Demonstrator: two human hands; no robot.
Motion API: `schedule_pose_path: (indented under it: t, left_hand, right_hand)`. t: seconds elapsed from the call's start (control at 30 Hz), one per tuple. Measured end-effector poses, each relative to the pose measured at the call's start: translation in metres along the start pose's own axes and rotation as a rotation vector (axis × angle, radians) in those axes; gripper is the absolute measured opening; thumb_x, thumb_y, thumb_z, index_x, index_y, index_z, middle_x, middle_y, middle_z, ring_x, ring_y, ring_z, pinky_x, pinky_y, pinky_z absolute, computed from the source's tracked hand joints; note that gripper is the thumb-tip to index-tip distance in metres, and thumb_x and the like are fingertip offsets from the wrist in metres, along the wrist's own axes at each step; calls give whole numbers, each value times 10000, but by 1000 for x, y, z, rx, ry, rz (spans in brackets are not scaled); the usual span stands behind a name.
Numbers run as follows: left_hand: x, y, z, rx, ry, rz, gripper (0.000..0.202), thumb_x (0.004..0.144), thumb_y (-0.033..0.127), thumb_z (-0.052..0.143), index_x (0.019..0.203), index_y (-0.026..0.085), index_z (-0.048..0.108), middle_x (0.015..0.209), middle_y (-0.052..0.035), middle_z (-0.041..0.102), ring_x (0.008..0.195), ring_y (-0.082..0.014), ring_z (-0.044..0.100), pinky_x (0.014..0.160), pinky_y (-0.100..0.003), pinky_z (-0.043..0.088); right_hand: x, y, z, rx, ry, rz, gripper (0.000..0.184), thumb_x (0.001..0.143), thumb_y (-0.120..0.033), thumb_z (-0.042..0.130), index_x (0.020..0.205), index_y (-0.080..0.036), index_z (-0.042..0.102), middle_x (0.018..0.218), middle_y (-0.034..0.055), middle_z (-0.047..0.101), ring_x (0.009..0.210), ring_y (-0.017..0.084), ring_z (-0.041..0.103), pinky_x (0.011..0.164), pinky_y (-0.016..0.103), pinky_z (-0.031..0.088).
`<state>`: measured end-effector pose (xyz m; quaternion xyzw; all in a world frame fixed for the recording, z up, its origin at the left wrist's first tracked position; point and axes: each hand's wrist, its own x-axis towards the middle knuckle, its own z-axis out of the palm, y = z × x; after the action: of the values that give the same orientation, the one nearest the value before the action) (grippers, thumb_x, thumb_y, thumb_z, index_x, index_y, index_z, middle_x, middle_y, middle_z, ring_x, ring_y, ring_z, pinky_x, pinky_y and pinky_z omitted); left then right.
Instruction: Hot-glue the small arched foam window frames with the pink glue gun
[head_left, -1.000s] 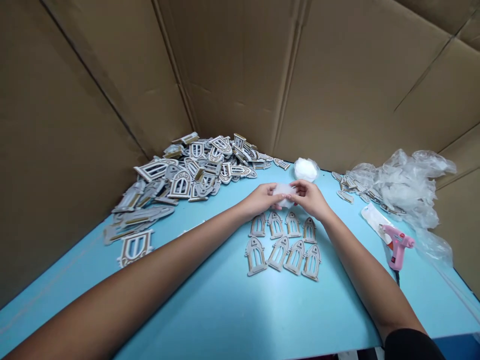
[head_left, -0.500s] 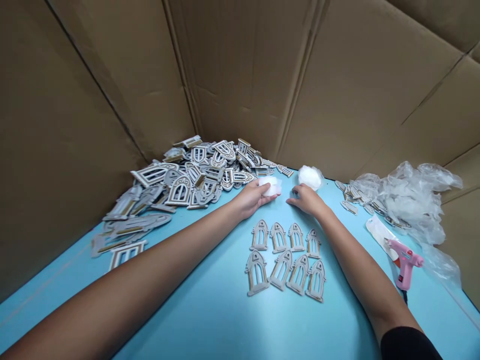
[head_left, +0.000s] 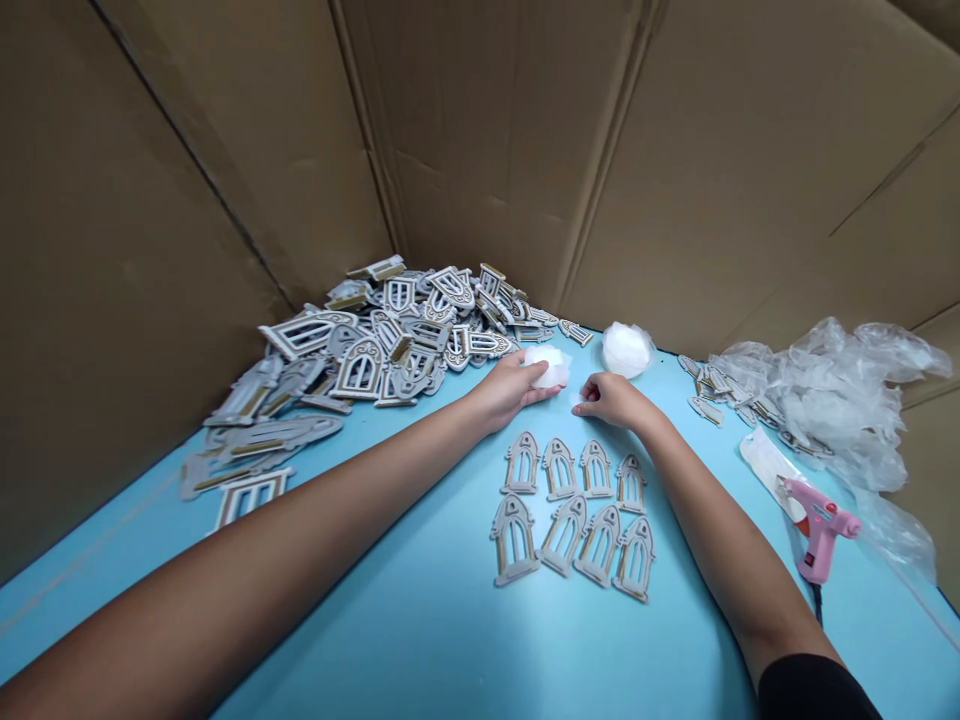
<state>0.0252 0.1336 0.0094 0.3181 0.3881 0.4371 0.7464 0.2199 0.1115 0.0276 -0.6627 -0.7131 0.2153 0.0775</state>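
Note:
My left hand (head_left: 517, 388) is closed around a small stack of thin white sheets (head_left: 547, 366), the thumb pressed on top. Just to its right, my right hand (head_left: 609, 398) pinches what looks like one thin, see-through white sheet (head_left: 576, 398) between thumb and fingers. Behind the right hand, another round white stack (head_left: 627, 348) sits in clear plastic wrap. Below both hands, small grey arched window frames (head_left: 598, 545) lie in two rows on the blue table (head_left: 420, 610), their tops pointing away from me.
A large heap of white and gold window frames (head_left: 360, 370) fills the back left against the cardboard wall (head_left: 480, 130). On the right are crumpled plastic bags (head_left: 840, 390), a few loose frames (head_left: 705, 408), a white packet (head_left: 766, 468) and a pink glue gun (head_left: 823, 525).
My right hand's fingers have gone from apart to pinched, with a thin white sheet showing at the tips. My left hand keeps hold of the stack. The view has shifted slightly.

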Motion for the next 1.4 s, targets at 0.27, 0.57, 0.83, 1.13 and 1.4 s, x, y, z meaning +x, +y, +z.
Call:
schedule_pose_path:
  t: [0.27, 0.57, 0.83, 1.13, 1.4]
  left_hand:
    - [-3, 0, 0, 25, 4, 18, 205, 920, 29, 652, 1103, 120, 649, 1072, -129, 735, 914, -199, 760, 792, -284, 674]
    - [-5, 1, 3, 55, 0, 16, 212, 935, 10, 611, 1119, 114, 631, 1053, -124, 733, 830, -169, 759, 799, -284, 676]
    - [-3, -3, 4, 130, -59, 54, 314, 856, -14, 711, 1123, 131, 631, 975, -78, 743, 806, -159, 756, 775, -274, 661]
    - [-10, -6, 3, 362, -169, 170, 473, 715, 39, 854, 1113, 138, 617, 711, -2, 720, 554, -148, 682, 509, -210, 525]
    - [-6, -5, 0, 471, -240, 266, 227, 788, 184, 788, 969, 139, 658, 781, -33, 729, 606, -146, 691, 472, -187, 477]
  right_hand:
    - [-5, 1, 0, 126, -29, -30, 260, 657, -138, 838, 772, -200, 613, 774, -13, 654, 724, 153, 579, 643, 264, 402]
    - [0, 21, -32, 343, 248, -14, 195, 744, -270, 761, 820, -195, 598, 771, 3, 658, 609, 144, 603, 598, 279, 485]
    - [2, 24, -43, 321, 610, -45, 290, 799, -340, 719, 1031, -171, 677, 1187, 166, 663, 950, 266, 645, 945, 455, 501]
    - [-2, -18, -2, 614, 222, -230, 334, 719, -482, 776, 856, -200, 661, 797, 22, 669, 688, 158, 570, 642, 300, 472]
    - [2, -8, 8, 760, 205, -140, 516, 701, -641, 758, 936, -206, 611, 687, -10, 601, 570, 142, 546, 496, 274, 448]
